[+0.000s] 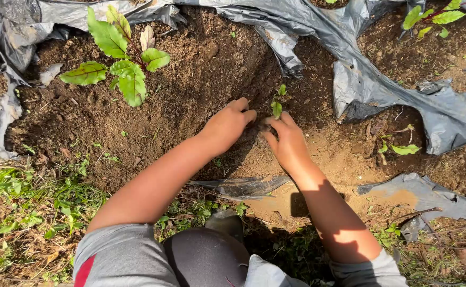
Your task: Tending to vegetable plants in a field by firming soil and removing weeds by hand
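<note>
A tiny green seedling (277, 105) stands upright in brown soil (190, 90) at the centre. My left hand (227, 125) rests on the soil just left of it, fingers curled and pressed into the earth. My right hand (286, 141) is on the soil just right of and below the seedling, fingertips close to its stem. Both hands cup the earth around the plant; neither lifts anything. Grey sleeves show at the bottom.
A larger leafy plant with red-veined leaves (121, 58) grows at the upper left. Grey plastic sheeting (376, 79) lies torn around the bed. Other seedlings (403, 149) (432, 16) stand at the right. Grass and weeds (25, 207) border the lower left.
</note>
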